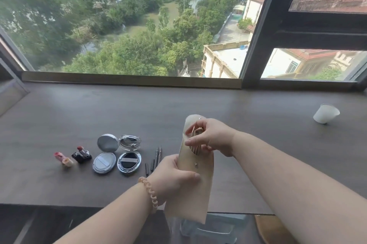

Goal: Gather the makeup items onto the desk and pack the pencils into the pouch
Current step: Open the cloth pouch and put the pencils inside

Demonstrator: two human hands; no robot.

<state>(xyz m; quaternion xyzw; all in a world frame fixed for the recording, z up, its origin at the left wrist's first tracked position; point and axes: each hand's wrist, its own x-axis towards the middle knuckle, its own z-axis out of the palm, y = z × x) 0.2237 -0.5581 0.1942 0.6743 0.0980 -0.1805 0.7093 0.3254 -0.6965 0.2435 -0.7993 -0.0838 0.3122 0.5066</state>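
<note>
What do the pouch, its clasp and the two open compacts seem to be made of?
Pouch: soft beige leather or faux leather, matte, curving softly. Clasp: probably metal, gold-toned and shiny. Left compact: silver metal or metallised plastic, glossy. Right compact: chrome-look rim, seemingly a clear plastic lid.

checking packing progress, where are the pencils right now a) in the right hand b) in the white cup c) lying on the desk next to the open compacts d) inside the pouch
C: the pencils lie on the desk just right of the open compacts, while the left hand and right hand both hold the pouch.
</note>
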